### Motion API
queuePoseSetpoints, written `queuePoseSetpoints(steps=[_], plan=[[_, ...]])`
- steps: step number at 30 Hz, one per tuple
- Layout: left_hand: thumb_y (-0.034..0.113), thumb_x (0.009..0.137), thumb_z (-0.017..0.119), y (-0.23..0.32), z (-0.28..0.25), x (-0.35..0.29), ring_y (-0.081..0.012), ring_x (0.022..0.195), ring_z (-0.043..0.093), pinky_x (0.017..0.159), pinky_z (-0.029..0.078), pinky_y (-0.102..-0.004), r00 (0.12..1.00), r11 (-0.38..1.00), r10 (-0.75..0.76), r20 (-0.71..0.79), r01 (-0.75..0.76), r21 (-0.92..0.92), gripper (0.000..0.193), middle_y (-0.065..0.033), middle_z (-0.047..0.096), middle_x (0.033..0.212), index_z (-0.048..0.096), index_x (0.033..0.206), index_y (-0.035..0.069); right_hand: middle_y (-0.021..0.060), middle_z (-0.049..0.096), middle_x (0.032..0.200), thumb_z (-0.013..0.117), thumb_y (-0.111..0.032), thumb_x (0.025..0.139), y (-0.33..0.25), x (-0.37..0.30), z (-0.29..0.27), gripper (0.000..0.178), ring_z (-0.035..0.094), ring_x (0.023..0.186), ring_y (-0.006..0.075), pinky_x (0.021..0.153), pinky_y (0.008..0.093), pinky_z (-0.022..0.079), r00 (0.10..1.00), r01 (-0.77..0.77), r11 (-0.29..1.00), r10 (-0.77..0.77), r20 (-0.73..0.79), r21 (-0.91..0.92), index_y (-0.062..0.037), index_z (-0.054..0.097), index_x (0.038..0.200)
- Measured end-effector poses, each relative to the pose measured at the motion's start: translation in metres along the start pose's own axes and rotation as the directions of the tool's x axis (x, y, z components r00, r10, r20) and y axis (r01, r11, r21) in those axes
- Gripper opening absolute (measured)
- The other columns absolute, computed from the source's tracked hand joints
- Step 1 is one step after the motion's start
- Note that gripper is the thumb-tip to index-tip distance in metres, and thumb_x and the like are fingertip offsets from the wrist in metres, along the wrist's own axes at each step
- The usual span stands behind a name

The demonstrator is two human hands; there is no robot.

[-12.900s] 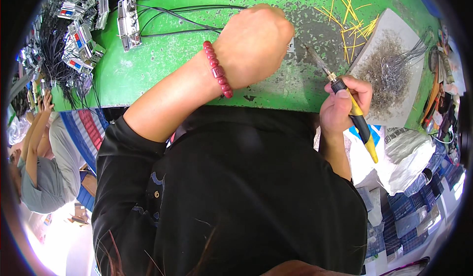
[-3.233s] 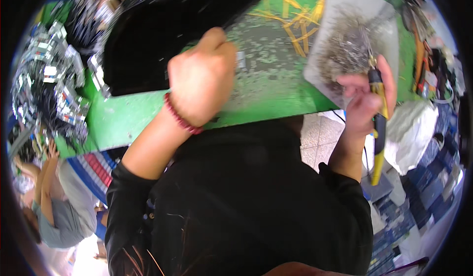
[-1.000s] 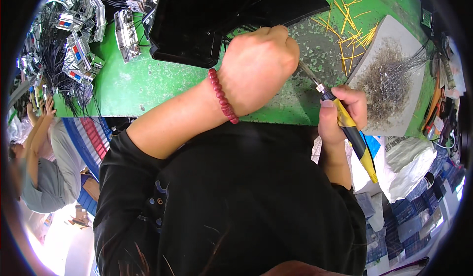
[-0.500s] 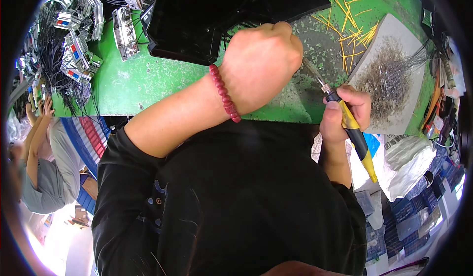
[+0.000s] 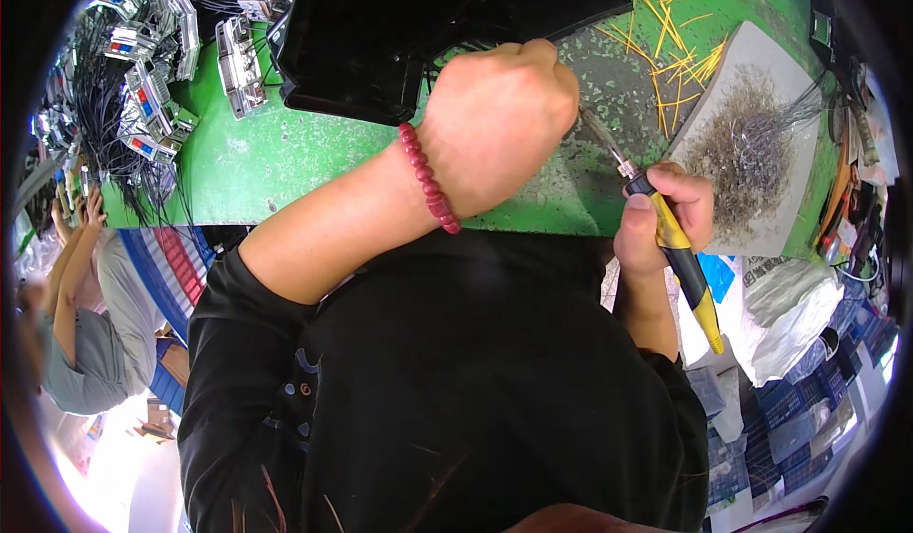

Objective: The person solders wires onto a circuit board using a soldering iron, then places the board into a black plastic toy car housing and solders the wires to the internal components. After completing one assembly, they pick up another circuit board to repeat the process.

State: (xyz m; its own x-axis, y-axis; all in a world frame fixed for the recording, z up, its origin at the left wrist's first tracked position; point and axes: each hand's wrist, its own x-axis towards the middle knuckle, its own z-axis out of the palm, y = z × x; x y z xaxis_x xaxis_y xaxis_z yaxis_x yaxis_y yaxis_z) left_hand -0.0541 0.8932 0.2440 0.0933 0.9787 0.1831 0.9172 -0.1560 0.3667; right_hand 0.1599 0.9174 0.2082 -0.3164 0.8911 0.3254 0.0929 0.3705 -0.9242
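My right hand [image 5: 656,217] grips a soldering iron [image 5: 687,262] with a yellow and black handle. Its metal shaft slants up and left, and the far end reaches close to the knuckles of my left hand [image 5: 504,119]. That left hand is curled closed, back upward, over the front of the green bench, with a red bead bracelet [image 5: 428,176] at the wrist. Whatever its fingers hold is hidden beneath it. Just beyond and to the left lies a large black plastic housing [image 5: 361,48], close to my left hand.
Yellow sticks of thin tubing or wire [image 5: 677,62] lie scattered at the back right. A grey board [image 5: 732,153] with dark residue and fine wires is beside them. Metal connectors with black cables [image 5: 147,105] crowd the left of the green bench [image 5: 238,176]. Another person's arms [image 5: 76,257] show far left.
Both hands have shifted very slightly to the left, the soldering iron moving along with my right hand. The grips look the same.
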Motion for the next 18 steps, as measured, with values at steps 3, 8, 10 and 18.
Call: queuePoseSetpoints(steps=[3,8,10,18], plan=[[0.001,0.072,0.063,-0.001,-0.001,0.000,-0.0252,0.070,0.063,0.059,0.052,-0.0333,1.000,1.000,-0.001,0.007,0.001,-0.020,0.006,-0.0084,0.059,0.078,0.058,0.074,0.004,0.0103,0.060,0.078,0.077,-0.024,0.080,0.000,0.000,0.000,0.035,0.052,0.062,0.0121,0.059,0.0250,0.043,1.000,-0.006,1.000,0.006,0.004,0.013,0.0016,0.057,0.092],[0.000,0.073,0.063,-0.003,-0.001,-0.003,-0.0271,0.071,0.063,0.061,0.052,-0.0347,1.000,0.999,-0.005,-0.003,0.005,-0.054,0.006,-0.0091,0.060,0.080,0.058,0.075,0.003,0.0102,0.060,0.079,0.076,-0.023,0.080,-0.001,0.000,0.000,0.034,0.051,0.062,0.0116,0.058,0.0247,0.042,1.000,-0.022,0.999,0.022,0.016,0.028,0.0013,0.056,0.093],[0.000,0.073,0.064,-0.004,0.000,-0.004,-0.0278,0.071,0.063,0.061,0.052,-0.0353,1.000,0.997,-0.006,-0.004,0.006,-0.075,0.006,-0.0094,0.060,0.080,0.058,0.075,0.002,0.0103,0.060,0.079,0.076,-0.023,0.080,0.000,-0.002,-0.002,0.034,0.050,0.063,0.0115,0.058,0.0247,0.042,0.999,-0.030,0.999,0.029,0.021,0.025,0.0012,0.056,0.093],[0.000,0.077,0.063,-0.011,-0.006,-0.005,-0.0321,0.072,0.061,0.062,0.052,-0.0385,0.999,0.982,0.038,0.019,-0.034,-0.186,0.006,-0.0135,0.059,0.079,0.057,0.076,0.000,0.0103,0.060,0.083,0.076,-0.022,0.080,0.000,-0.003,-0.002,0.034,0.050,0.067,0.0111,0.062,0.0245,0.041,0.998,-0.059,0.996,0.058,0.015,0.064,0.0006,0.055,0.095]])
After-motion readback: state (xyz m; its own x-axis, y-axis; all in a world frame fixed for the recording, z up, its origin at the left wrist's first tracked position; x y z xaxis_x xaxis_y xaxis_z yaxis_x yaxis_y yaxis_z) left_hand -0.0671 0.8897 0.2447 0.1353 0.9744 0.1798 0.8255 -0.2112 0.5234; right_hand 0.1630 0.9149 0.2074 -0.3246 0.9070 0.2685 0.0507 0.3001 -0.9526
